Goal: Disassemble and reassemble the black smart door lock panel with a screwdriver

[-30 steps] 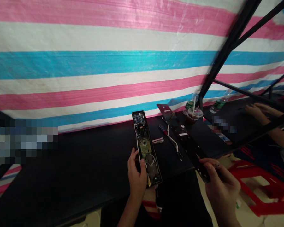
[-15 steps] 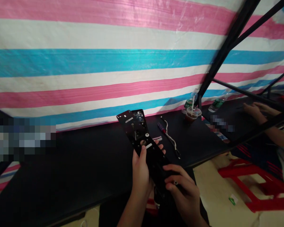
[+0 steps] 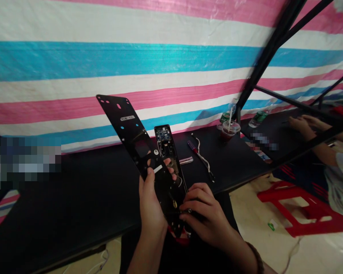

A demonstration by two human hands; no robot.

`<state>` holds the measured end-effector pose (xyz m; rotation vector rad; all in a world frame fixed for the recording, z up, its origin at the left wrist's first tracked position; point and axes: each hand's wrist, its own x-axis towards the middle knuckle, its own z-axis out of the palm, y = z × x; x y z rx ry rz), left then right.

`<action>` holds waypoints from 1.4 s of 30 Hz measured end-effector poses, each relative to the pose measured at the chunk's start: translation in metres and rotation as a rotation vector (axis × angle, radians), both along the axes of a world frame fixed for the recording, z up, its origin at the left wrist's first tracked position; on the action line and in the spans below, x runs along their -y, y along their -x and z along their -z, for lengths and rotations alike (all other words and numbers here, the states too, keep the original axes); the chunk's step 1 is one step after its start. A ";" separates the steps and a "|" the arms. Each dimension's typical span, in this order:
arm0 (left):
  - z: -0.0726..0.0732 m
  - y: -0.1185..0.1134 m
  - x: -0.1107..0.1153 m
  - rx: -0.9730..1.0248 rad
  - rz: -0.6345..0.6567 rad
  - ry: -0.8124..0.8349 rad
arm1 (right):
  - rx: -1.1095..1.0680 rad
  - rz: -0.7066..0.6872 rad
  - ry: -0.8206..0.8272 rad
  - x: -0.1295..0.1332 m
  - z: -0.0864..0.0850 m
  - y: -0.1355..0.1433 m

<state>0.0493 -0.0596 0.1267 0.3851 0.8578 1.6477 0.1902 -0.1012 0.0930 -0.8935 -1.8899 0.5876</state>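
Observation:
My left hand [image 3: 151,198] grips a long black plate [image 3: 128,133], thumb on its face and fingertips showing past its right edge. The plate is tilted, its far end raised up and to the left. Behind it lies a narrow black housing [image 3: 175,163], open, with a circuit board [image 3: 163,134] at its far end and thin white wires inside. My right hand [image 3: 202,213] is closed at the near end of the housing, pinching a small dark rod-like piece with a round tip [image 3: 189,211].
On the black table [image 3: 103,190] lie a screwdriver [image 3: 192,146], a braided cable [image 3: 203,156] and a clear packet [image 3: 186,160]. A drink cup [image 3: 230,129] and bottles stand at the back right. Beyond a black frame, another person's hands [image 3: 303,123] show above a red stool [image 3: 303,213].
The black plate has lifted away from the housing and swung up to the left with my left hand, exposing the circuit board and wires. My right hand has shifted left.

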 end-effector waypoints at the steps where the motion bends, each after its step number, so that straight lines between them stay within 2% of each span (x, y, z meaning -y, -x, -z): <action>1: 0.001 0.001 0.001 0.022 0.013 0.005 | 0.035 -0.032 0.025 0.000 -0.002 0.000; 4: 0.003 0.006 0.000 0.054 0.008 0.025 | 0.183 -0.181 0.147 0.000 -0.010 -0.002; 7: 0.005 0.014 -0.005 0.086 -0.043 0.067 | 0.327 -0.239 0.182 0.000 -0.014 -0.002; 12: -0.001 0.028 -0.011 0.136 -0.055 0.062 | 0.406 -0.267 0.067 -0.005 -0.010 0.005; 17: -0.010 0.028 0.000 0.074 -0.039 0.090 | 0.456 -0.273 -0.051 -0.015 -0.012 0.014; 21: -0.005 0.028 0.012 0.011 0.041 0.116 | 0.551 -0.257 -0.079 -0.023 -0.019 0.023; 24: 0.001 0.031 0.017 -0.031 0.101 0.117 | 0.583 -0.244 -0.136 -0.026 -0.014 0.029; 29: 0.006 0.035 0.020 -0.076 0.100 -0.032 | 0.647 -0.231 -0.221 -0.025 -0.001 0.035; 34: 0.007 0.037 0.015 -0.126 0.080 -0.051 | 0.729 -0.296 -0.298 -0.035 -0.012 0.037; 38: 0.002 0.036 0.013 -0.144 0.103 -0.078 | 0.702 -0.418 -0.419 -0.048 -0.015 0.036; 42: 0.003 0.031 0.014 -0.221 0.070 -0.142 | 0.584 -0.412 -0.460 -0.051 -0.001 0.036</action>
